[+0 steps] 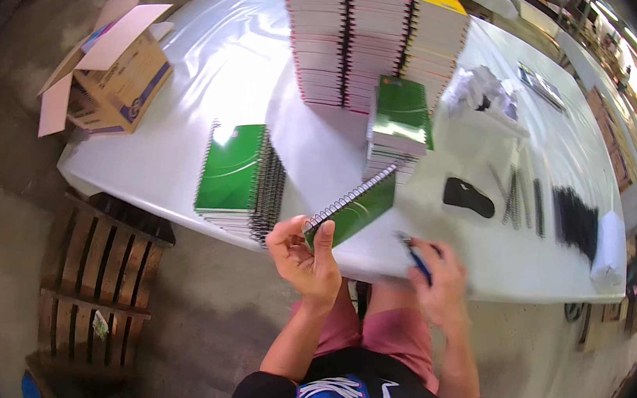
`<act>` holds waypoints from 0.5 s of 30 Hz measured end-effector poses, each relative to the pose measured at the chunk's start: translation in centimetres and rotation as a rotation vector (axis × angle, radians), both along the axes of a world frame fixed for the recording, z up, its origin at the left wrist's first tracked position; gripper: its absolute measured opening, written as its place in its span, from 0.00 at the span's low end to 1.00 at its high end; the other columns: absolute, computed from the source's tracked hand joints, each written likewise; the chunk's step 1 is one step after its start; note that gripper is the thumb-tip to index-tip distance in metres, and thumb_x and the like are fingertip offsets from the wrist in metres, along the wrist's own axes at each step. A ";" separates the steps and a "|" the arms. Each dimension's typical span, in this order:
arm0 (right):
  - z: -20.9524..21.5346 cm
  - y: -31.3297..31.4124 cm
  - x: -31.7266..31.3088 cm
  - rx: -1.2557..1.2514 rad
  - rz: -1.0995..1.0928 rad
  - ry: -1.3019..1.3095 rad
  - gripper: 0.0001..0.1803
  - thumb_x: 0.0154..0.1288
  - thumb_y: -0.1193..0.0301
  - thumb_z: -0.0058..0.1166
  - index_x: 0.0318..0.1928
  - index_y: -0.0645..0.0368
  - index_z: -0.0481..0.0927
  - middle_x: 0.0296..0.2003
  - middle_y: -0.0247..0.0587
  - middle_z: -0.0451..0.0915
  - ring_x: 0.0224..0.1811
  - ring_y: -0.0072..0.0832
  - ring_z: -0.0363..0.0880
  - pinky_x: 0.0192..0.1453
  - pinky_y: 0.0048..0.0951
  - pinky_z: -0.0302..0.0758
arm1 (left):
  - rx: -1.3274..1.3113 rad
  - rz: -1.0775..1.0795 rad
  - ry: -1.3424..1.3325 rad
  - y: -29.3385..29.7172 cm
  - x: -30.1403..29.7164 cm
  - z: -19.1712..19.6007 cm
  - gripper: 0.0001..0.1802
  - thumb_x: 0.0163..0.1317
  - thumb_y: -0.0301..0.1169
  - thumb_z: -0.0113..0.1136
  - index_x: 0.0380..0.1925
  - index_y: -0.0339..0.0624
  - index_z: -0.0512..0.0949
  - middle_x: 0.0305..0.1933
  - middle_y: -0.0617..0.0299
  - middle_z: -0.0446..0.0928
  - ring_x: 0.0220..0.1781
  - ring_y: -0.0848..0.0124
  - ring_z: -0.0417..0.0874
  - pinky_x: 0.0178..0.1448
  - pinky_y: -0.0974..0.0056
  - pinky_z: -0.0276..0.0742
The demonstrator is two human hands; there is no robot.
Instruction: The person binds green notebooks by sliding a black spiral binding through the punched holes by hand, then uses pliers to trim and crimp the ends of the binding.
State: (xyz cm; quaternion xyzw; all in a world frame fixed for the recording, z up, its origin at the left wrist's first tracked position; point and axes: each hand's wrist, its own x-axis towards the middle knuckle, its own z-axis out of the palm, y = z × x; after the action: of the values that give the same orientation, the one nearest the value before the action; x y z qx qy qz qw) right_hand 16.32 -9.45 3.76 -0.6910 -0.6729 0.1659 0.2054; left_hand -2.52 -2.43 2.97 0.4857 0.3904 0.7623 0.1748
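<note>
A green spiral notebook (pixel 364 214) is tilted up off the table, its wire spine facing upward. My left hand (pixel 309 265) pinches its near end, thumb on the cover and fingers at the coil. To the right, my right hand (pixel 444 286) grips blue-handled pliers (pixel 420 262), their jaws pointing toward the notebook but apart from it. Motion blurs this hand and the tool. Left of my left hand lies a stack of green spiral notebooks (pixel 232 167). Beyond the held notebook stands another green notebook stack (pixel 403 108).
Tall notebook stacks with red (pixel 317 41), pink (pixel 375 48) and yellow (pixel 435 47) covers stand behind. A cardboard box (pixel 123 86) is at the left. Rightward lie a black flat object (pixel 468 197), loose spiral coils (pixel 518 202), a black coil pile (pixel 574 220) and crumpled plastic (pixel 487 96).
</note>
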 end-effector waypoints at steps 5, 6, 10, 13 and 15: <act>-2.5 0.3 1.4 0.113 -0.252 -0.375 0.31 0.66 0.48 0.47 0.66 0.44 0.66 0.65 0.44 0.59 0.69 0.44 0.54 0.70 0.52 0.45 | -0.072 -0.077 -0.335 -0.9 -0.6 2.2 0.16 0.67 0.27 0.54 0.53 0.42 0.64 0.42 0.64 0.67 0.40 0.78 0.73 0.40 0.74 0.72; -1.6 0.4 0.9 0.189 -0.242 -0.336 0.31 0.66 0.47 0.46 0.66 0.45 0.65 0.67 0.43 0.56 0.71 0.44 0.52 0.70 0.52 0.44 | -0.073 -0.093 -0.385 -1.2 -0.7 2.8 0.15 0.68 0.27 0.52 0.53 0.42 0.64 0.43 0.64 0.67 0.40 0.77 0.75 0.41 0.74 0.73; 3.4 2.6 -3.7 0.214 0.166 1.072 0.31 0.66 0.59 0.54 0.65 0.57 0.65 0.66 0.47 0.61 0.67 0.36 0.61 0.66 0.45 0.59 | 0.029 -0.321 -0.536 -2.8 -1.6 3.2 0.14 0.71 0.29 0.46 0.54 0.39 0.64 0.45 0.58 0.72 0.40 0.72 0.81 0.41 0.70 0.79; 4.9 4.4 -6.5 0.255 0.272 1.508 0.29 0.62 0.73 0.59 0.63 0.59 0.66 0.55 0.46 0.74 0.54 0.28 0.75 0.54 0.30 0.73 | 0.071 -0.263 -0.599 -3.6 -1.6 4.2 0.14 0.69 0.27 0.48 0.53 0.36 0.68 0.44 0.58 0.74 0.41 0.72 0.79 0.45 0.70 0.76; 6.8 6.5 -8.0 0.263 0.258 1.439 0.28 0.60 0.78 0.59 0.61 0.60 0.69 0.47 0.41 0.78 0.45 0.23 0.78 0.46 0.23 0.74 | 0.112 -0.045 -0.197 -3.2 -3.9 4.7 0.14 0.67 0.25 0.49 0.52 0.34 0.71 0.45 0.58 0.75 0.43 0.72 0.77 0.47 0.69 0.73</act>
State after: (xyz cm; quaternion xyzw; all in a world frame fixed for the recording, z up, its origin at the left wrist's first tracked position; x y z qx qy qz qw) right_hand 8.33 -2.93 10.58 -0.2967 -0.4622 0.5184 0.6554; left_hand -6.37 -5.58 7.70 0.4260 0.3170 0.8230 0.2019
